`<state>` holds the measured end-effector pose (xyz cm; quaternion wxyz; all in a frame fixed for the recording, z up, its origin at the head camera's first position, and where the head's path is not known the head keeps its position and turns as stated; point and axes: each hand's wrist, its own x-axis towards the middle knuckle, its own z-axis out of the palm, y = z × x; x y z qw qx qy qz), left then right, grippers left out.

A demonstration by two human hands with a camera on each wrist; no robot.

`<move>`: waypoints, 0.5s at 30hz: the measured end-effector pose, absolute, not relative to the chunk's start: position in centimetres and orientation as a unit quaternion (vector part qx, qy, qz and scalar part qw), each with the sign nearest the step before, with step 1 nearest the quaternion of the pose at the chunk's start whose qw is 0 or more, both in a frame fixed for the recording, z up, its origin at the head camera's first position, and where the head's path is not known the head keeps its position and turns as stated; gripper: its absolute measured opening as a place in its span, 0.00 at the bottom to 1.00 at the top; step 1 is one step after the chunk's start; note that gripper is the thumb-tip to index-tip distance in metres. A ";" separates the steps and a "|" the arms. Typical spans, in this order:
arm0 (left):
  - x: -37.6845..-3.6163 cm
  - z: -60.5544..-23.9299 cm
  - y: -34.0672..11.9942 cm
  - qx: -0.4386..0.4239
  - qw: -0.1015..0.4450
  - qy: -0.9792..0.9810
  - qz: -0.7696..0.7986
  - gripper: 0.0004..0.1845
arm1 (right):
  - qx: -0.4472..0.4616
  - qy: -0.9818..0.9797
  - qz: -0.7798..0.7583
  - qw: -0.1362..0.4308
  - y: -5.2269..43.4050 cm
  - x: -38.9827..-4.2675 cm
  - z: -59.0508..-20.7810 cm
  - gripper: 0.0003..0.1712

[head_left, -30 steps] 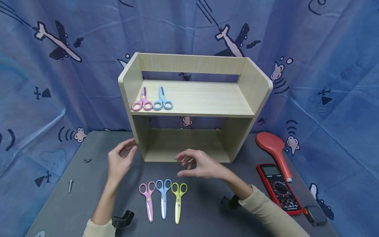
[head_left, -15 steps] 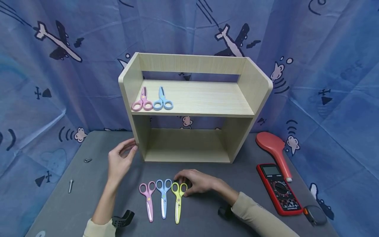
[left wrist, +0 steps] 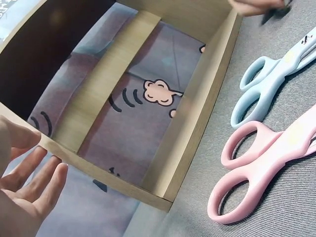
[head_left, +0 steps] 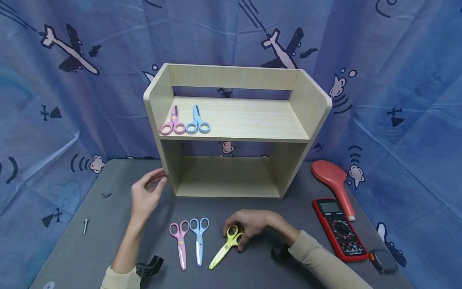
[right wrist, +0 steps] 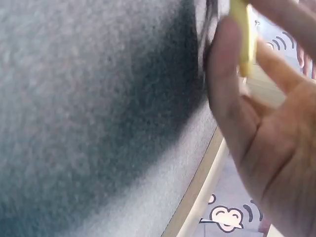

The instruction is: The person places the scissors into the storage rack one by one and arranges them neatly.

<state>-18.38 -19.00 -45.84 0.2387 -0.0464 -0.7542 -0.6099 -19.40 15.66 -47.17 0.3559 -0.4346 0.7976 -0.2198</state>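
Note:
My right hand (head_left: pixel 250 224) pinches the handle loops of the yellow scissors (head_left: pixel 223 252) between thumb and fingers, the blades slanting toward the front left. In the right wrist view, a blurred yellow scissors handle (right wrist: pixel 244 44) shows between thumb and fingers. To the left, pink scissors (head_left: pixel 181 247) and blue scissors (head_left: pixel 199 241) lie side by side on the table, loops toward the wooden shelf (head_left: pixel 249 120). My left hand (head_left: pixel 146 196) touches the shelf's left side panel with its fingertips, fingers loosely bent. On the upper board lie another pink scissors (head_left: pixel 173 122) and blue scissors (head_left: pixel 197 122).
At the right of the grey table (head_left: pixel 144 233) are a red paddle-shaped thing (head_left: pixel 332 178), a red multimeter (head_left: pixel 339 228) and a grey tape measure (head_left: pixel 386 261). A bolt (head_left: pixel 85 226) and a small metal piece (head_left: pixel 106 195) lie at left. A patterned curtain (head_left: pixel 90 132) hangs behind.
My right hand has come down from before the shelf, taken hold of the yellow scissors, and shifted and turned them to the right, away from the blue pair. My left hand stays put.

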 end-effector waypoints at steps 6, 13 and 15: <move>-18.4 -45.9 -19.1 -0.050 0.240 -0.754 -0.609 0.16 | -0.429 0.706 -0.266 0.497 16.5 -19.9 -46.4 0.31; -18.4 -45.9 -19.0 -0.048 0.240 -0.753 -0.611 0.16 | -0.430 0.663 -0.316 0.525 17.8 -20.2 -43.5 0.36; -18.4 -45.9 -19.0 -0.048 0.239 -0.754 -0.610 0.16 | -0.428 0.679 -0.339 0.491 18.1 -19.9 -42.1 0.35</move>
